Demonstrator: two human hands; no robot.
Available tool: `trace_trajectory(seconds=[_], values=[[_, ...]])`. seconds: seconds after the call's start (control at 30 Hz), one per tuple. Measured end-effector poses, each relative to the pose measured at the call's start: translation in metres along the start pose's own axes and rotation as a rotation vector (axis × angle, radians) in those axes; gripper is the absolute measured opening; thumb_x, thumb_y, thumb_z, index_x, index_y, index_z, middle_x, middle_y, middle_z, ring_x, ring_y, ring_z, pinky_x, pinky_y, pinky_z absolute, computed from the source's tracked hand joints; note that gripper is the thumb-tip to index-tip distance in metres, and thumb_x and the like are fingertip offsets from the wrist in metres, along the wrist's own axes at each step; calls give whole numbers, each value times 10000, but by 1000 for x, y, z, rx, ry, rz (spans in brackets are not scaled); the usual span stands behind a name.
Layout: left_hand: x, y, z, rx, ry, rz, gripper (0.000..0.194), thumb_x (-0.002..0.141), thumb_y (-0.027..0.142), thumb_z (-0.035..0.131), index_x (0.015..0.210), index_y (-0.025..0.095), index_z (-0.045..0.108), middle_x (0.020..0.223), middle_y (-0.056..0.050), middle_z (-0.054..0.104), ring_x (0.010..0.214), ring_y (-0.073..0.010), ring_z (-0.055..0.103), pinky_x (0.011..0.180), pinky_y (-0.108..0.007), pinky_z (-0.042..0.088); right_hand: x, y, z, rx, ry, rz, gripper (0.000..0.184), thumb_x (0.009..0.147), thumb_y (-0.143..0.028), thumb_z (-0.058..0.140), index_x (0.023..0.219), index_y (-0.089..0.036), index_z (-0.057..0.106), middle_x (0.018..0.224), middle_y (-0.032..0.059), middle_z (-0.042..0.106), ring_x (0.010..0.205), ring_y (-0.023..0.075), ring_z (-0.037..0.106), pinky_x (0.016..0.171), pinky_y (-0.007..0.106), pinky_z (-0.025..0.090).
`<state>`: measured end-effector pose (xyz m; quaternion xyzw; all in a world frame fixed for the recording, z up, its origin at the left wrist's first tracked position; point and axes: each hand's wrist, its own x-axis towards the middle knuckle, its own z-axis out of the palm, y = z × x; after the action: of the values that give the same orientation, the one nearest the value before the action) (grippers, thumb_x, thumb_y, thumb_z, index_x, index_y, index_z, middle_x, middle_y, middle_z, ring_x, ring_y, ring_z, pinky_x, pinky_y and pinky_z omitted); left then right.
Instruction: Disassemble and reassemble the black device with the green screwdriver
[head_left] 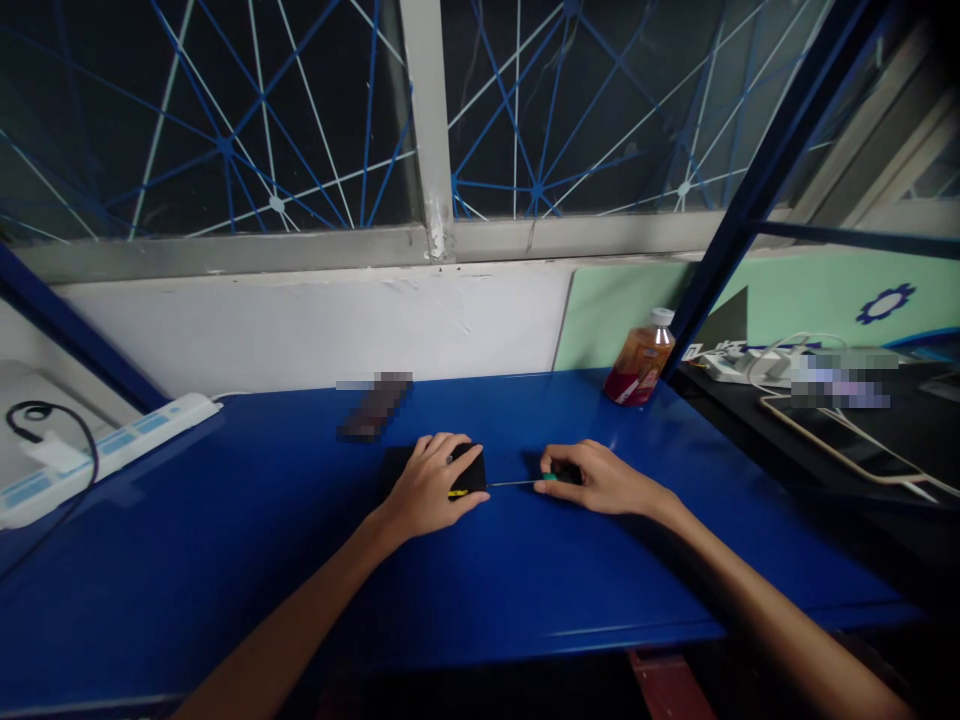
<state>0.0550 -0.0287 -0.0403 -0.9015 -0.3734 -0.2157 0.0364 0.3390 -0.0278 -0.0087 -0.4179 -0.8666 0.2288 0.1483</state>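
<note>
My left hand (435,480) lies over a flat black box (474,466) with a small yellow mark on its near side. Its fingers rest on top and the thumb presses along the near edge, gripping it against the desk. In the fingers of my right hand (596,478) is a screwdriver (551,478) with a green and black handle, partly hidden by the palm. The thin metal shaft lies almost level and points left, its tip at or very near the box's right side; I cannot tell whether it touches.
Beyond my hands on the blue desk (300,580) lies a dark, blurred-out object (379,405). A drink bottle (643,360) stands at the back right. On the left is a white power strip (120,450); a phone (840,440) and cables lie on the black surface at right.
</note>
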Motion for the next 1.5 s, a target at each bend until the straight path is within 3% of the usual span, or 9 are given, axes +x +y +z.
trace_trajectory(seconds=[0.1, 0.2, 0.37, 0.47, 0.63, 0.8, 0.97, 1.17, 1.5], values=[[-1, 0, 0, -3, 4, 0, 512, 864, 466, 614, 1304, 218, 527, 1269, -134, 554, 1170, -323, 497, 956, -527, 407, 0, 4, -1, -10, -13, -27, 339, 925, -499, 500, 901, -194, 645, 665, -3, 603, 575, 122, 503, 557, 251, 302], [-1, 0, 2, 1, 1, -4, 530, 866, 443, 620, 1340, 239, 501, 1324, -138, 520, 1218, -330, 470, 975, -537, 401, 1, 9, 0, -44, -15, -32, 346, 840, -529, 617, 825, -185, 653, 785, 28, 640, 654, 138, 533, 576, 250, 316], [-1, -1, 3, 5, 0, 12, 537, 858, 421, 638, 1346, 244, 500, 1388, -149, 468, 1269, -341, 433, 994, -559, 389, 1, 6, 3, -54, -32, 36, 339, 784, -514, 686, 798, -189, 591, 645, -23, 570, 570, 117, 479, 534, 237, 282], [-1, 0, 2, -4, 31, 48, 447, 873, 390, 629, 1293, 257, 554, 1396, -141, 464, 1281, -334, 426, 998, -566, 384, 1, 1, 2, -39, -33, 38, 336, 799, -517, 669, 837, -192, 591, 610, -36, 552, 544, 111, 470, 522, 238, 270], [0, 4, -1, -47, 60, 92, 300, 912, 323, 588, 1207, 282, 625, 1418, -108, 457, 1305, -319, 409, 1004, -577, 380, 1, 1, -2, -36, 7, -21, 341, 939, -484, 476, 883, -193, 645, 643, -8, 595, 561, 118, 497, 561, 257, 303], [1, 9, 0, -71, 64, 117, 216, 924, 266, 569, 1105, 275, 686, 1397, -97, 480, 1303, -314, 414, 986, -574, 394, 1, 7, -2, -60, 33, -36, 344, 835, -526, 623, 825, -184, 656, 797, 35, 639, 654, 139, 533, 588, 262, 327], [2, 10, 0, -72, 60, 104, 193, 929, 266, 557, 1056, 256, 701, 1371, -104, 496, 1294, -305, 418, 993, -557, 385, 1, 6, -1, -35, -3, 41, 328, 795, -509, 676, 845, -191, 619, 632, -22, 564, 566, 122, 485, 540, 250, 287], [3, 14, -3, -82, 42, 75, 166, 914, 249, 566, 998, 230, 709, 1346, -112, 511, 1276, -302, 429, 997, -532, 384, 0, 4, -4, -40, 8, 45, 312, 792, -490, 683, 824, -186, 619, 623, -30, 550, 545, 109, 452, 529, 245, 267], [5, 19, 2, -102, 113, 0, 191, 932, 276, 544, 937, 256, 734, 1268, -81, 577, 1215, -280, 484, 958, -525, 394, 0, 7, -5, -10, 24, 29, 320, 795, -498, 672, 808, -183, 615, 606, -40, 534, 530, 101, 434, 518, 240, 273]])
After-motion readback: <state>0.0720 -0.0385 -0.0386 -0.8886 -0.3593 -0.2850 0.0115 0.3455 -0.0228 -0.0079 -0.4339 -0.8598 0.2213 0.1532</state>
